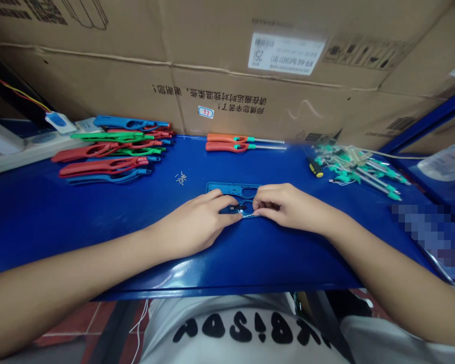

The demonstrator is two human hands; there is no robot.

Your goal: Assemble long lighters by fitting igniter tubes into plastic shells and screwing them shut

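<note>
A blue plastic lighter shell (233, 191) lies flat on the blue table (98, 217) in the middle. My left hand (197, 222) rests on the table at its left end, fingers curled and pinched against it. My right hand (284, 205) is at its right end, fingers pinched. Between the two hands a small thin metal part (247, 215) shows at the shell's near edge; both hands pinch it.
A pile of red, green and blue lighter shells (114, 151) lies back left. Two orange long lighters (242, 142) lie behind the shell. Several small pins (181, 178) are loose nearby. Green-tipped metal tube parts (358, 169) and a screwdriver (314, 168) lie back right. Cardboard boxes (250, 65) wall the back.
</note>
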